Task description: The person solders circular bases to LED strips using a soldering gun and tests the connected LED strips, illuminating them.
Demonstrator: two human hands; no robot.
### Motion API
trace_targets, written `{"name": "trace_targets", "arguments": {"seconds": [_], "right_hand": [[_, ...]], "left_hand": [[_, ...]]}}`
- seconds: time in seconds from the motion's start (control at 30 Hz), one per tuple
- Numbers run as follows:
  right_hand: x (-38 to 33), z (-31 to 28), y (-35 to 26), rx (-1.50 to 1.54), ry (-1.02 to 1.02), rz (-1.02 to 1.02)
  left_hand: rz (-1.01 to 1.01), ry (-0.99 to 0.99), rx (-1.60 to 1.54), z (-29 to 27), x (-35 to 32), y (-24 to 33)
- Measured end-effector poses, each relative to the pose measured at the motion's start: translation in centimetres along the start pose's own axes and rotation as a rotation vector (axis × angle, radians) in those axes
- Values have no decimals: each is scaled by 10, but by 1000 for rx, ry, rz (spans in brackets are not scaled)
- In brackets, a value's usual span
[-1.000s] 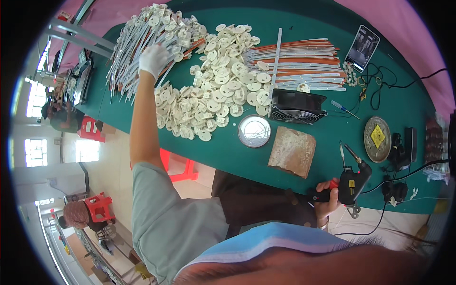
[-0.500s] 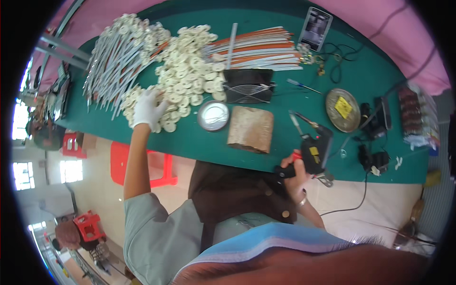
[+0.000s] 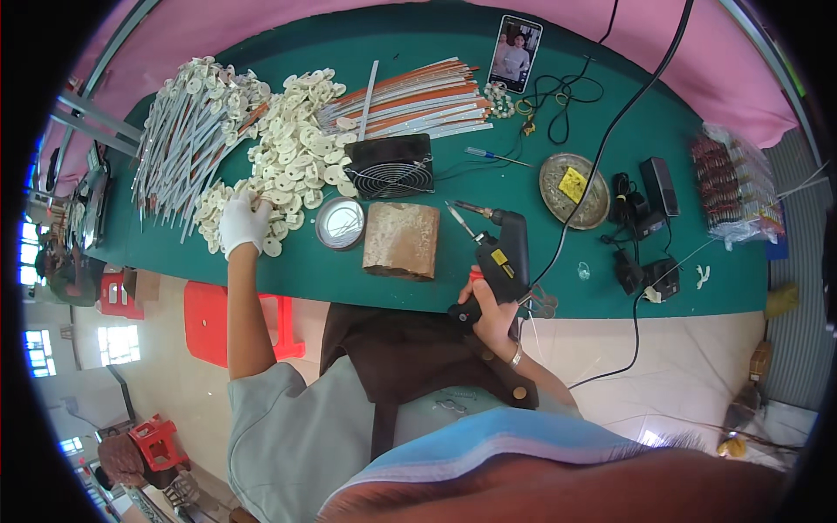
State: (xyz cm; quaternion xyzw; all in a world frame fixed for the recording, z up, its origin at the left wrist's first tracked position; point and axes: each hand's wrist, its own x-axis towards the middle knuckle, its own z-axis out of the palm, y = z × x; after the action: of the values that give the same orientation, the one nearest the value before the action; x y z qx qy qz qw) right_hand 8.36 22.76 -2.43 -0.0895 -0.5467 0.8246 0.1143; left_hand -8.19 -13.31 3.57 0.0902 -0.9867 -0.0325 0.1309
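The gloved left hand (image 3: 243, 223) rests on small cream discs (image 3: 288, 166), fingers together; they look light, stiff, best pinched edgewise. The right hand (image 3: 490, 307) has its fingers clamped on the black glue gun (image 3: 503, 254) grip.

Green table (image 3: 349, 279) with cream discs (image 3: 292, 166), rod bundles (image 3: 418, 96), fan (image 3: 390, 166), wooden block (image 3: 400, 241), phone (image 3: 515, 52)
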Motion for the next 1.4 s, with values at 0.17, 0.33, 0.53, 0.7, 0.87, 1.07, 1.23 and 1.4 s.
{"name": "trace_targets", "arguments": {"seconds": [0.17, 0.33, 0.53, 0.7, 0.87, 1.07, 1.23, 1.4], "right_hand": [[2, 10, -1, 8, 120, 17], [3, 10, 6, -37, 237, -121], [31, 27, 0, 23, 391, -99], [26, 29, 6, 16, 446, -152], [27, 35, 6, -51, 439, -164], [29, 38, 8, -72, 413, -175], [29, 33, 11, -72, 397, -178], [26, 27, 12, -15, 384, -171]], "left_hand": [[-27, -100, -99, -9, 9, -11], [60, -102, -320, 8, 14, -21], [348, -55, -345, 8, 15, -36], [419, -43, -468, 0, 26, -53], [460, 190, -705, -15, 27, -59], [44, 7, -1422, -3, -17, -47], [39, -503, -1554, -1, -63, 34], [8, -681, -1607, 19, -85, 99]]}}
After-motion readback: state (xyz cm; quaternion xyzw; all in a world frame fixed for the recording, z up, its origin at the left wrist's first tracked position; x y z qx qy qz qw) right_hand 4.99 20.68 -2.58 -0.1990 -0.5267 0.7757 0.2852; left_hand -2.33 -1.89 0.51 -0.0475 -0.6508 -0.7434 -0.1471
